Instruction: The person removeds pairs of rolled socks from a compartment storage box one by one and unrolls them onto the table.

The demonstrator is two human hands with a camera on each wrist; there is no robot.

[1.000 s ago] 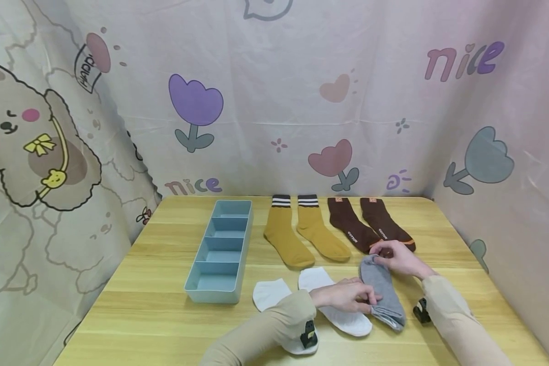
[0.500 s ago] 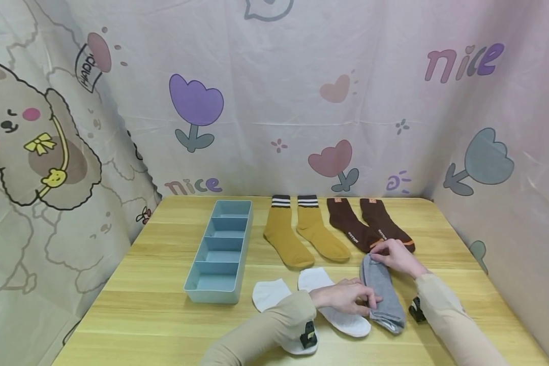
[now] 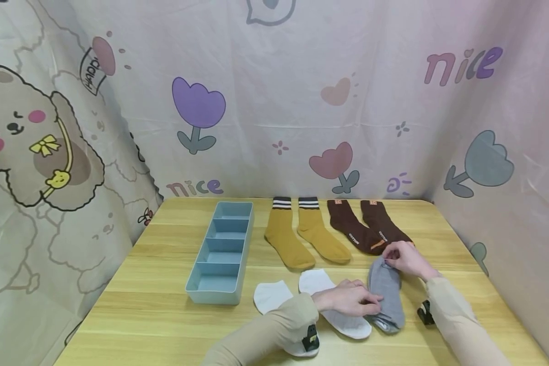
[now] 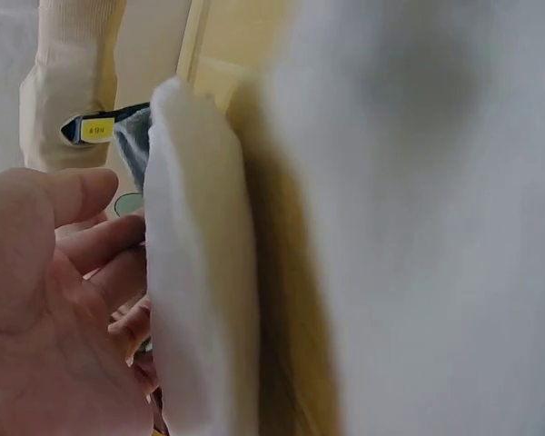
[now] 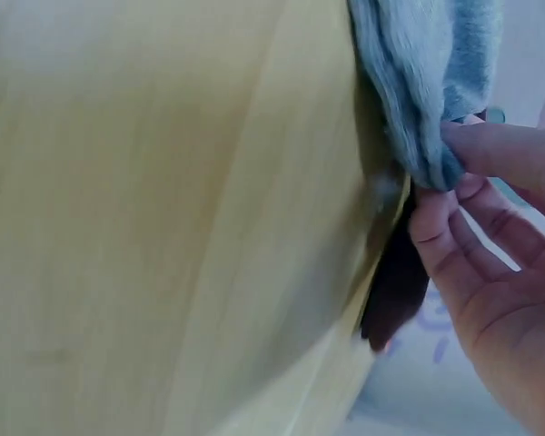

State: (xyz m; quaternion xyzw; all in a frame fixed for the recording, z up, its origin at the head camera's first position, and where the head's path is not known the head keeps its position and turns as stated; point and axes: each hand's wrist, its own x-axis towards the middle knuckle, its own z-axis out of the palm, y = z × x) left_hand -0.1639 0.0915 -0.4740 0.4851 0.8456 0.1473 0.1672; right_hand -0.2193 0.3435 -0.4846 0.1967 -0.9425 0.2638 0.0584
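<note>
A grey sock (image 3: 386,295), layered and flattened lengthwise, lies on the table at the right front. My right hand (image 3: 406,258) pinches its far end; in the right wrist view the thumb and fingertips (image 5: 431,218) hold the layered grey edge. Across the white sock (image 3: 343,320) reaches my left hand (image 3: 347,299), its extended index finger touching the near left side of the grey sock. The left wrist view shows the thumb (image 4: 86,195) apart from the loosely bent fingers, whose tips are hidden behind white fabric (image 4: 200,272). Another white sock (image 3: 272,295) is partly covered by the left forearm.
A blue-grey box (image 3: 215,299) with several compartments in a row stands to the left. Two mustard socks (image 3: 287,239) with striped cuffs lie at the back middle. Two dark brown socks (image 3: 354,223) lie beyond the right hand. Printed curtains (image 3: 265,101) enclose the table.
The grey sock's far end has shifted right with my right hand. My left fingers have loosened from the near edge, and the index finger has straightened onto the sock. The view has tilted slightly.
</note>
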